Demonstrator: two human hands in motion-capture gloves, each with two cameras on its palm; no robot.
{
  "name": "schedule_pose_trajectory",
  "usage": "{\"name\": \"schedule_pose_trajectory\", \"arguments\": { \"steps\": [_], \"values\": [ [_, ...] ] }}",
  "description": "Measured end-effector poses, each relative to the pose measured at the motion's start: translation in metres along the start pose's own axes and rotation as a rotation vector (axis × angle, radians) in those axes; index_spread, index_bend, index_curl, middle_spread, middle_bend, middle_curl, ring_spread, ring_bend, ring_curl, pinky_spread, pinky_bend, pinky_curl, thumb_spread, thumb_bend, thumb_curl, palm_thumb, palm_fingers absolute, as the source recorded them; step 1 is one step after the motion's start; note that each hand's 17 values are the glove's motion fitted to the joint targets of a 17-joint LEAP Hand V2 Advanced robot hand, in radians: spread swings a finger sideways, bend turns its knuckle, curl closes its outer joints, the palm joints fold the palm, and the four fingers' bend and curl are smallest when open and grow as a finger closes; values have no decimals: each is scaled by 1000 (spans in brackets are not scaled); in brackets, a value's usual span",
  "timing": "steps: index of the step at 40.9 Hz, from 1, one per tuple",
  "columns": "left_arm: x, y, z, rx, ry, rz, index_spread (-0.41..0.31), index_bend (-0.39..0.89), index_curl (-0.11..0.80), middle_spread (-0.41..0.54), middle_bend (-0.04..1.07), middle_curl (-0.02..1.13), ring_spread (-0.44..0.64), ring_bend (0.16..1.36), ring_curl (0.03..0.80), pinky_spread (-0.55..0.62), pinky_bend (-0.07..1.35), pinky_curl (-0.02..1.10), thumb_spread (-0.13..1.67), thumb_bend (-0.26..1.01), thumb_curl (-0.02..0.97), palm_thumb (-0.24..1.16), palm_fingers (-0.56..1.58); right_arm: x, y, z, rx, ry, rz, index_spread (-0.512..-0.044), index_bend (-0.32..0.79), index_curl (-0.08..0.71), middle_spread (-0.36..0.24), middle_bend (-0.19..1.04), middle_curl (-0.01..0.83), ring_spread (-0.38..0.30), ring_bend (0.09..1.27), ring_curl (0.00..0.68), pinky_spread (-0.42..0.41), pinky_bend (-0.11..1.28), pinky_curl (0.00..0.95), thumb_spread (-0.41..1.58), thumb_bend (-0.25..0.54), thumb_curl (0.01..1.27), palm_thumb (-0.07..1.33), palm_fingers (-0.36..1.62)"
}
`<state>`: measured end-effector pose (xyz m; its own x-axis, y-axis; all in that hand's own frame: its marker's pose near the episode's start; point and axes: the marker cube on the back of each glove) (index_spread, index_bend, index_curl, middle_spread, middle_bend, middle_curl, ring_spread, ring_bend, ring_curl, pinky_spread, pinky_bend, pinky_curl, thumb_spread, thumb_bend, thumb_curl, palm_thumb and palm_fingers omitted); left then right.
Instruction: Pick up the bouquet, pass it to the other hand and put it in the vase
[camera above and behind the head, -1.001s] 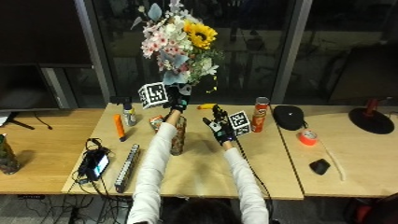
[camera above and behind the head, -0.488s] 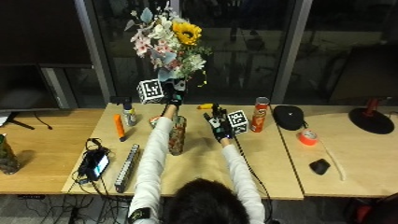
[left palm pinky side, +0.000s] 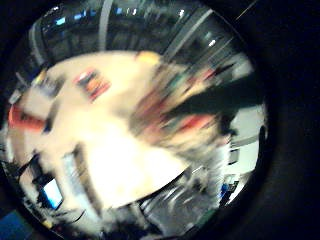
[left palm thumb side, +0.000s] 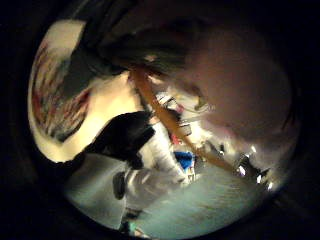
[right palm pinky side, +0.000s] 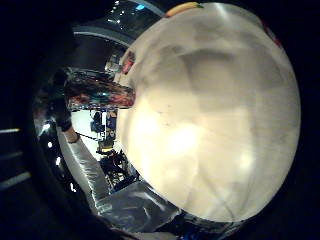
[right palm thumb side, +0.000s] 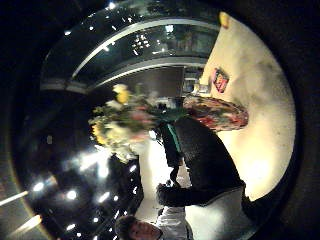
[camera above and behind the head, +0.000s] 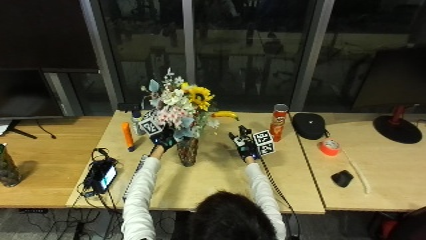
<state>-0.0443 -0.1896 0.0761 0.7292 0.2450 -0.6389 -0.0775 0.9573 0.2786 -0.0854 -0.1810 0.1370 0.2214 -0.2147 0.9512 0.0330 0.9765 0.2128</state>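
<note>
One mixed bouquet (camera above and behind the head: 178, 105) of white, pink and yellow flowers with a sunflower head, standing upright with stems inside dark patterned vase (camera above and behind the head: 188, 151) on light wooden table (camera above and behind the head: 219, 175). Left hand (camera above and behind the head: 162, 138) in black glove at base of blooms just above vase rim, fingers curled round stems. Right hand (camera above and behind the head: 245, 145) in black glove held above table to the right of vase, apart from bouquet, fingers relaxed and holding nothing. Right thumb side palm view: bouquet (right palm thumb side: 125, 125) rising from vase (right palm thumb side: 216, 112), gloved left hand (right palm thumb side: 172, 142) at junction. Beyond vase: yellow banana (camera above and behind the head: 225, 115), orange cylindrical canister (camera above and behind the head: 277, 122), black cap (camera above and behind the head: 309, 125), orange tape roll (camera above and behind the head: 328, 147), orange marker-shaped tool (camera above and behind the head: 127, 136), black handheld device with lit screen (camera above and behind the head: 102, 175) near left table edge.
</note>
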Motion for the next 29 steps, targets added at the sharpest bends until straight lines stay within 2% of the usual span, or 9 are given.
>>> {"name": "schedule_pose_trajectory", "arguments": {
  "steps": [1, 3, 7, 10, 16, 23, 29],
  "values": [
    [-16, 10, 7, -60, -40, -30, 17, 39, 491, 70, 391, 566, 53, 655, 503, 58, 543, 516, 790, -111, 507, 429, -422, 7, 1, -2, 0, 0, 28, -424, 161, 214, -94, 182, 324, -15, 362, 281, 194, 415, 329, 1122, -22, 360, 448, -23],
    [-22, 33, 11, -113, -46, -64, 74, 23, 435, 166, 277, 474, 154, 598, 417, 156, 483, 441, 793, -92, 488, 394, -392, 15, 4, -5, -5, -4, 46, -422, 158, 216, -92, 181, 322, -14, 358, 280, 196, 410, 328, 1122, -20, 359, 452, -21],
    [7, 85, 2, -147, 156, -69, 149, 36, 355, 311, 150, 344, 305, 524, 315, 304, 398, 348, 795, -68, 456, 343, -347, 34, 8, -13, 13, 12, 70, -420, 155, 221, -87, 181, 319, -13, 355, 279, 198, 400, 328, 1124, -20, 357, 456, -19],
    [3, 91, 1, -147, 208, -90, 181, 41, 315, 380, 139, 302, 383, 499, 289, 380, 365, 321, 794, -55, 440, 331, -324, 48, 10, -20, 42, 40, 111, -419, 153, 223, -82, 180, 317, -12, 353, 278, 199, 396, 328, 1125, -20, 355, 460, -17],
    [-1, 89, 1, -121, 127, -94, 213, 78, 267, 460, 134, 263, 479, 463, 263, 478, 318, 294, 791, -46, 414, 316, -283, 65, 13, -43, 99, 89, 91, -410, 167, 236, -73, 181, 312, -4, 347, 278, 200, 382, 329, 1134, -19, 352, 468, -4],
    [2, 92, 1, -80, 101, -109, 224, 83, 224, 495, 134, 232, 540, 443, 248, 529, 285, 280, 788, -40, 394, 315, -257, 73, 21, -57, 119, 101, 165, -406, 163, 245, -67, 185, 310, 1, 341, 277, 206, 380, 330, 1141, -16, 352, 487, 15],
    [-5, 90, 4, -50, 88, -135, 225, 92, 199, 505, 141, 212, 564, 434, 242, 544, 261, 276, 793, -41, 381, 311, -226, 76, 25, -59, 89, 72, 143, -404, 160, 251, -66, 183, 308, 3, 340, 279, 212, 379, 332, 1144, -20, 349, 491, 26]
  ]
}}
